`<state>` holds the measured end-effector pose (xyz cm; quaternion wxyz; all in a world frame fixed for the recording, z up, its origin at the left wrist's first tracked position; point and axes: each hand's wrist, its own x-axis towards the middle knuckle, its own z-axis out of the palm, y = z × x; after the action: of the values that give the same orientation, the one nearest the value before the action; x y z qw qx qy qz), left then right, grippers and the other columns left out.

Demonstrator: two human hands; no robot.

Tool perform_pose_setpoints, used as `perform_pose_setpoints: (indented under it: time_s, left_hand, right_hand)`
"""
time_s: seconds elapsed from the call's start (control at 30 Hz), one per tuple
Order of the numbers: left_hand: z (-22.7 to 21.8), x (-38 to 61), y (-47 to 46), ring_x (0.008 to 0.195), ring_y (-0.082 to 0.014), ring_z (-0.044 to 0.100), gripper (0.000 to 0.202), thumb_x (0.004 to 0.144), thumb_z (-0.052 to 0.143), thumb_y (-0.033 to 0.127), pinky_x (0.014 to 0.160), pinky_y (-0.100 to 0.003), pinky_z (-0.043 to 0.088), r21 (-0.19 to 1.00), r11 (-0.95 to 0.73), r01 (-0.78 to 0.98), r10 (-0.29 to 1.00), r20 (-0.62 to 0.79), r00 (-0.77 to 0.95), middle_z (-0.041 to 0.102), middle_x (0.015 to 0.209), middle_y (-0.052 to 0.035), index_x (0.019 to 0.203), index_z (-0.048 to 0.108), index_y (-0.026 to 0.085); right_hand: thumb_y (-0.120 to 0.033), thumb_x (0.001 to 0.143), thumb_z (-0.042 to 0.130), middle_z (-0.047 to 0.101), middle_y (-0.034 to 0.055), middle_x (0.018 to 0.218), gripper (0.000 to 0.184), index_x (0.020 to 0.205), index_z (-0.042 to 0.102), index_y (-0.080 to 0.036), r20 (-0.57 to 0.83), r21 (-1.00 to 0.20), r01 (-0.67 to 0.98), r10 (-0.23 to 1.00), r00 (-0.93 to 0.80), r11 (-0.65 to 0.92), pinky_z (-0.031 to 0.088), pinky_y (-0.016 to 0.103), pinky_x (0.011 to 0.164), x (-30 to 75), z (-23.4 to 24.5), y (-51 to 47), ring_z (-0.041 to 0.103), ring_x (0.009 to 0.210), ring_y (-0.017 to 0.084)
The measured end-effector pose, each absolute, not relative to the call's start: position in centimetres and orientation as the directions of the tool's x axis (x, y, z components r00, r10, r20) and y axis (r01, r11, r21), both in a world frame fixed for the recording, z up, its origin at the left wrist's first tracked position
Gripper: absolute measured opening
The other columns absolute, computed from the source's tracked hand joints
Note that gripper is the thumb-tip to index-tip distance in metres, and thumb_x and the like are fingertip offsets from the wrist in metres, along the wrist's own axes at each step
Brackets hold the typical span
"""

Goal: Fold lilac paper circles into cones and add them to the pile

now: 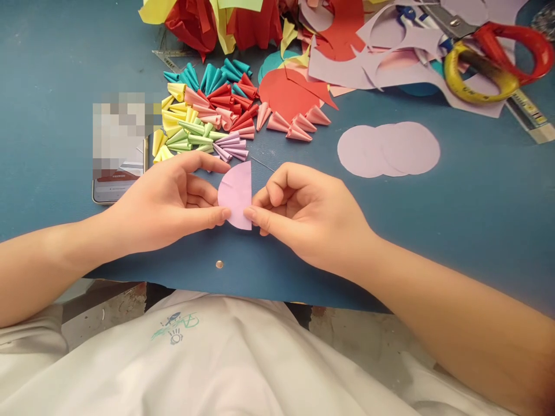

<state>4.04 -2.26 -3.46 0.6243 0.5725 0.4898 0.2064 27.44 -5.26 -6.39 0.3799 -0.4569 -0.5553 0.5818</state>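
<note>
Between both hands I hold a lilac paper half-circle (235,196), its straight edge facing right and upright. My left hand (173,193) grips the curved side, thumb in front near the bottom and fingers behind. At the straight edge, my right hand (307,211) pinches the paper low down between thumb and curled fingers. Just beyond my left hand lies a pile of small rolled paper cones (203,110) in teal, yellow, red, pink, green and lilac. Flat lilac paper circles (388,149) overlap on the table to the right.
A phone (115,190) lies at left, partly blurred out. Scissors (481,58) with red and yellow handles rest on lilac paper offcuts (338,66) at back right, beside a clear ruler (531,115). Red paper circles (290,95) lie behind the cones. The blue table's (277,283) edge is near me.
</note>
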Motion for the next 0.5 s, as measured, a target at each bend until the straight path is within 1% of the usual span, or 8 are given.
perform_pose_setpoints:
  time_s: [0.1,0.23,0.33,0.43,0.47,0.5]
  left_hand:
    - [-3.34,4.10,-2.17,0.065,-0.0138,0.074,0.055,0.079,0.089,0.023,0.054,-0.019,0.057,0.907,0.280,0.314,0.807,-0.399,0.435,0.079,0.075,0.0008,0.126,0.062,0.016]
    - [-3.37,4.02,-2.08,0.064,-0.0141,0.073,0.054,0.077,0.090,0.024,0.054,-0.020,0.056,0.892,0.301,0.339,0.797,-0.430,0.424,0.080,0.076,-0.0002,0.123,0.064,0.016]
    - [-3.42,3.77,-2.04,0.064,-0.0150,0.073,0.054,0.076,0.092,0.027,0.052,-0.021,0.054,0.886,0.298,0.356,0.796,-0.436,0.420,0.080,0.076,-0.0001,0.121,0.065,0.018]
    - [-3.49,3.69,-2.05,0.064,-0.0153,0.074,0.049,0.079,0.089,0.029,0.056,-0.024,0.058,0.893,0.274,0.358,0.797,-0.419,0.435,0.080,0.076,0.0000,0.121,0.066,0.018]
    - [-3.51,3.72,-2.07,0.065,-0.0154,0.074,0.047,0.081,0.087,0.029,0.059,-0.025,0.060,0.895,0.257,0.366,0.803,-0.408,0.435,0.080,0.076,-0.0003,0.121,0.066,0.017]
    - [-3.53,3.78,-2.10,0.066,-0.0156,0.074,0.044,0.083,0.085,0.029,0.061,-0.027,0.061,0.893,0.234,0.383,0.812,-0.397,0.429,0.080,0.077,-0.0007,0.122,0.066,0.017]
  right_hand:
    - [-0.022,0.087,0.085,0.065,-0.0026,0.076,0.037,0.079,0.049,-0.025,-0.095,-0.991,0.115,0.945,-0.314,-0.062,0.054,0.031,0.059,27.52,-6.34,-5.37,0.062,0.062,0.014]
    - [-0.020,0.089,0.078,0.062,-0.0033,0.074,0.034,0.078,0.046,-0.026,-0.064,-0.979,0.202,0.925,-0.375,0.014,0.050,0.031,0.058,27.64,-6.28,-5.45,0.062,0.061,0.014]
    - [-0.019,0.091,0.076,0.062,-0.0037,0.073,0.036,0.076,0.043,-0.026,-0.101,-0.981,0.194,0.907,-0.409,-0.021,0.053,0.032,0.060,27.70,-6.06,-5.44,0.068,0.063,0.016]
    - [-0.019,0.092,0.074,0.062,-0.0040,0.073,0.037,0.075,0.042,-0.026,-0.137,-0.982,0.179,0.895,-0.424,-0.065,0.056,0.032,0.062,27.70,-5.97,-5.42,0.071,0.063,0.016]
    - [-0.020,0.093,0.074,0.063,-0.0039,0.072,0.035,0.075,0.044,-0.026,-0.118,-0.979,0.200,0.899,-0.422,-0.034,0.056,0.031,0.061,27.71,-6.05,-5.40,0.070,0.062,0.016]
    - [-0.021,0.093,0.074,0.065,-0.0037,0.072,0.032,0.077,0.047,-0.025,-0.072,-0.970,0.240,0.908,-0.414,0.033,0.054,0.031,0.060,27.72,-6.20,-5.36,0.069,0.061,0.016]
